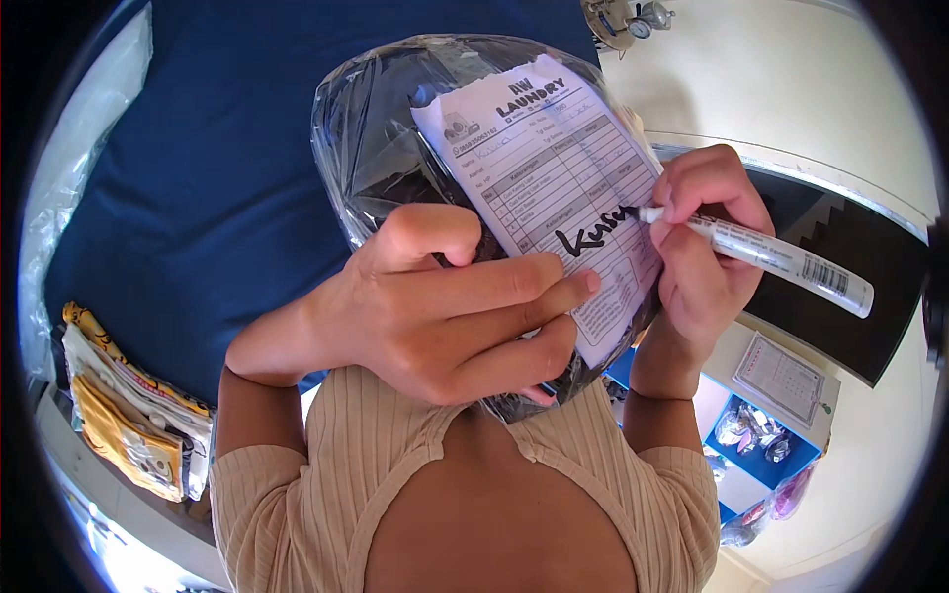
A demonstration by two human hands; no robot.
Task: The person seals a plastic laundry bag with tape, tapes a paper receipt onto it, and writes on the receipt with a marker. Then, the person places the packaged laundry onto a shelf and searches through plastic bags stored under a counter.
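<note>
A printed laundry receipt [554, 178] lies tilted on a dark bundle wrapped in clear plastic [366, 128]. My left hand [445, 306] rests over the receipt's lower left part and the bundle, its fingers bent and pressed together over the paper's edge. Between the fingers of my right hand [707, 237] is a white marker [791, 262], its black tip touching the receipt at the right end of large black handwritten letters. Part of the bundle is hidden under the paper and my left hand.
Dark blue cloth [198, 198] spreads behind the bundle. Folded clothes [138, 415] are stacked at the left, below a strip of clear plastic [79, 168]. Blue-and-white shelves [736, 489] with small wrapped items stand at the lower right, near a dark panel [840, 287].
</note>
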